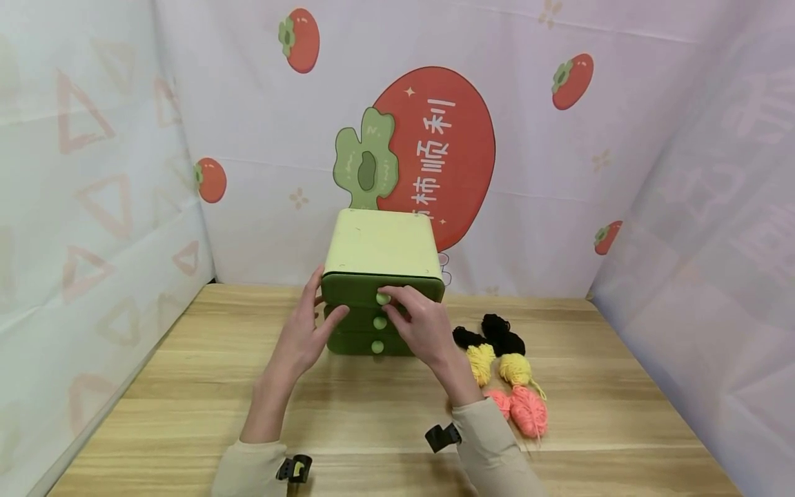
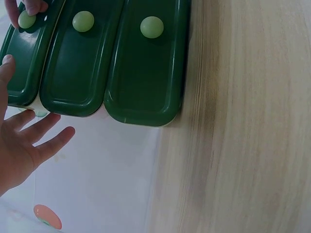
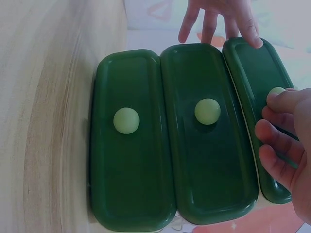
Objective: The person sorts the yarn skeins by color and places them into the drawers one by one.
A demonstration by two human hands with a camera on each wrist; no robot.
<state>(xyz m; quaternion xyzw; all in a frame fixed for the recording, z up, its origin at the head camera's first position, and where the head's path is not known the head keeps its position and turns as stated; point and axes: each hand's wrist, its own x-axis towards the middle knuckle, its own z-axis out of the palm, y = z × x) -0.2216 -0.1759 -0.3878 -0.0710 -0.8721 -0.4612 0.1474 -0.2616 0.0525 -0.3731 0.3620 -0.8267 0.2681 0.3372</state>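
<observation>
A small chest of drawers (image 1: 384,241) with a pale yellow top and three dark green drawer fronts stands on the wooden table. Thumb and fingers of my right hand (image 1: 424,324) pinch the round light green knob (image 1: 382,299) of the top drawer (image 3: 257,68). At the chest's left side, my left hand (image 1: 304,328) rests with spread fingers at the upper edge, its thumb over the front. The middle knob (image 3: 207,111) and the bottom knob (image 3: 126,120) are untouched. In the right wrist view the top drawer front leans slightly away from the other two.
Right of the chest lie small yarn bundles: black (image 1: 497,335), yellow (image 1: 515,369) and coral pink (image 1: 529,412). The wooden table (image 1: 373,421) extends toward me. A white cloth with printed persimmons (image 1: 208,179) hangs behind and at the sides.
</observation>
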